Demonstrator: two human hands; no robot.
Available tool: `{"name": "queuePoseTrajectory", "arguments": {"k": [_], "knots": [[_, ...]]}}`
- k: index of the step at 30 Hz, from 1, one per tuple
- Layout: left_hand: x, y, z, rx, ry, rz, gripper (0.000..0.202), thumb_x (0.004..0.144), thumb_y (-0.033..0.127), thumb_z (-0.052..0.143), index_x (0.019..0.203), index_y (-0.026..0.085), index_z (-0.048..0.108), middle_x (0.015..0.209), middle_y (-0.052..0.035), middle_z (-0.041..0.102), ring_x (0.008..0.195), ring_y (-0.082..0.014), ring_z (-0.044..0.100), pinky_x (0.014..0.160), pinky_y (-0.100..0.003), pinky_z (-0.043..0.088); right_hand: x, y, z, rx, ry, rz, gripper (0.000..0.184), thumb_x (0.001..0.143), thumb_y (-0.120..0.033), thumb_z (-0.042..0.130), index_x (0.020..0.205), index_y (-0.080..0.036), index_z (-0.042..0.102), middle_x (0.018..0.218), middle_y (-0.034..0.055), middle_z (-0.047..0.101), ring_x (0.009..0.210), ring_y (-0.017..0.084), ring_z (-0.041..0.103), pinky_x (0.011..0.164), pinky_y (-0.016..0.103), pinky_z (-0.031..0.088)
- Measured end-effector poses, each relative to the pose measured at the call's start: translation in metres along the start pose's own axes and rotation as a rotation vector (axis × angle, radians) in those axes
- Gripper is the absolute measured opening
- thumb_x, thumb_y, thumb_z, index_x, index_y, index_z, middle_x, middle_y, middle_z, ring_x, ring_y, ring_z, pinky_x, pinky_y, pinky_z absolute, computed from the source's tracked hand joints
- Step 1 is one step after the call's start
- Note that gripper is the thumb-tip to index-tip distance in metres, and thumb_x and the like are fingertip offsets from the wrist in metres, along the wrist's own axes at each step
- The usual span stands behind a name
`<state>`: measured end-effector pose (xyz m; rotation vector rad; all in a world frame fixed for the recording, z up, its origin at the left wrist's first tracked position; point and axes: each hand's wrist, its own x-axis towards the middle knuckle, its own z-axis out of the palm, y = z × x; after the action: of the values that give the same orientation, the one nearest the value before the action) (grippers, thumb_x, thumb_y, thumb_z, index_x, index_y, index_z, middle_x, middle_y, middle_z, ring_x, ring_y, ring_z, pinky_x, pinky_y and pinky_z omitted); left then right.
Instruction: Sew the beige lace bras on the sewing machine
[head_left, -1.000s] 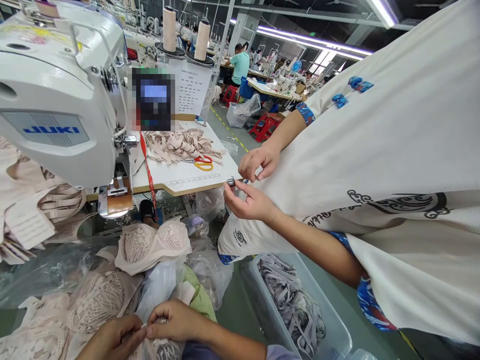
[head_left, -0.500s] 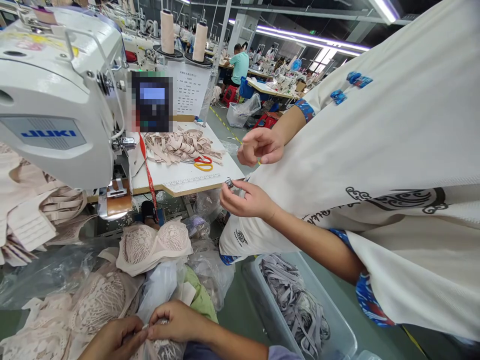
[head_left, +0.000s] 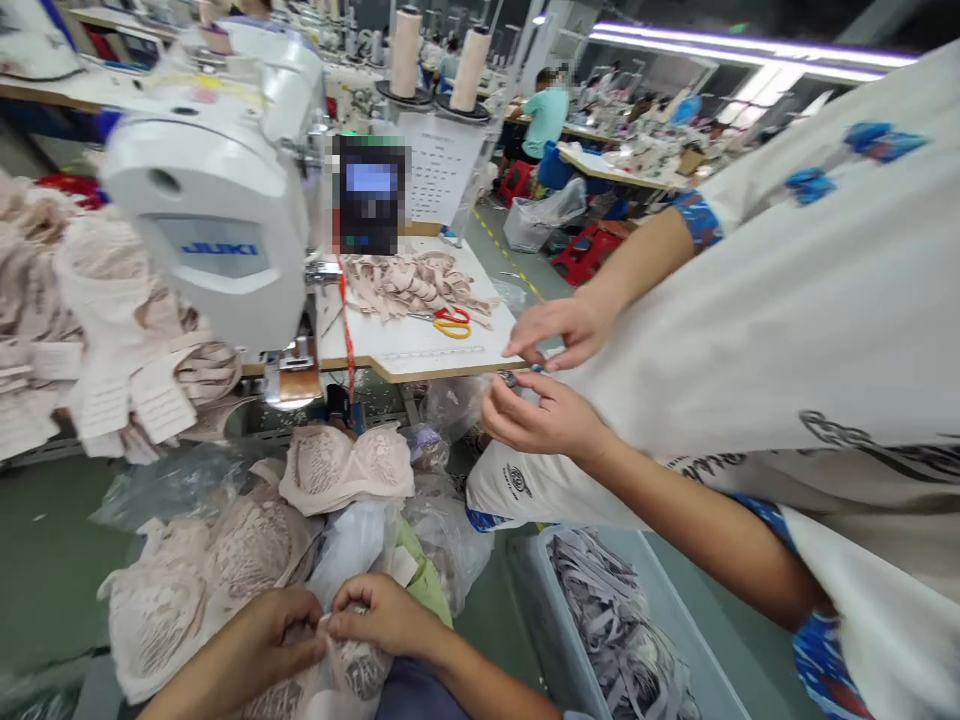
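Note:
My left hand (head_left: pixel 274 632) and my right hand (head_left: pixel 382 615) meet at the bottom of the view, both pinched shut on beige lace fabric (head_left: pixel 352 665) that lies on my lap. A beige lace bra (head_left: pixel 346 468) rests on the heap just beyond them. To the right stands a co-worker in a white printed shirt (head_left: pixel 810 320). That person's two hands (head_left: pixel 551 375) hold a small metal part (head_left: pixel 511 378) between the fingertips, near the table corner.
A white JUKI sewing machine (head_left: pixel 217 215) stands on the table (head_left: pixel 420 350) with beige straps (head_left: pixel 409 283) and orange scissors (head_left: pixel 451 322). Stacked beige pieces (head_left: pixel 112 340) hang at left. A grey bin of grey straps (head_left: pixel 607 620) sits on the floor at right.
The view has swung left, so everything sits further right and is blurred. The co-worker's upper hand has come down to the lower hand. My hands keep their pinch on the fabric.

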<state>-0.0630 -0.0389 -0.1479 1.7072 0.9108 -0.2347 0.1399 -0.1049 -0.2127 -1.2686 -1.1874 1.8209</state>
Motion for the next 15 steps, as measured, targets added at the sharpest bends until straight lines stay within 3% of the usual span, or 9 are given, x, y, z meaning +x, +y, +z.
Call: {"name": "queuePoseTrajectory", "arguments": {"k": [3,6,11,15], "knots": [[-0.014,0.019,-0.010,-0.050,0.011,0.025,0.018,0.089,0.030,0.053,0.078,0.017,0.059,0.070,0.0037,0.043,0.066,-0.0123,0.039,0.059,-0.024,0.025,-0.006,-0.020,0.000,-0.072,0.021,-0.035,0.028,0.080,-0.044,0.073,0.082,-0.016,0.074,0.073,-0.0016,0.064,0.070,0.013,0.053,0.065,0.024,0.038],[-0.024,0.033,-0.020,-0.069,0.099,0.060,0.026,0.093,0.035,0.052,0.074,0.017,0.056,0.065,0.0049,0.040,0.063,-0.0109,0.036,0.057,-0.024,0.023,-0.009,-0.046,-0.002,-0.120,0.009,-0.082,0.026,0.083,-0.042,0.071,0.085,-0.016,0.073,0.078,0.0002,0.067,0.075,0.015,0.057,0.068,0.025,0.039],[-0.036,0.047,-0.036,-0.050,0.252,0.113,0.026,0.094,0.035,0.053,0.078,0.016,0.061,0.065,0.0042,0.046,0.063,-0.0106,0.039,0.058,-0.023,0.024,-0.003,-0.081,-0.007,-0.131,-0.052,-0.121,0.025,0.084,-0.041,0.071,0.088,-0.016,0.072,0.082,0.0012,0.069,0.077,0.016,0.059,0.070,0.025,0.040],[-0.043,0.054,-0.049,-0.077,0.283,0.089,0.027,0.095,0.036,0.051,0.079,0.017,0.062,0.064,0.0044,0.045,0.061,-0.0103,0.038,0.056,-0.023,0.024,0.003,-0.107,-0.013,-0.198,-0.095,-0.144,0.020,0.086,-0.036,0.069,0.089,-0.017,0.073,0.083,0.0007,0.070,0.076,0.015,0.059,0.069,0.024,0.040]]}}
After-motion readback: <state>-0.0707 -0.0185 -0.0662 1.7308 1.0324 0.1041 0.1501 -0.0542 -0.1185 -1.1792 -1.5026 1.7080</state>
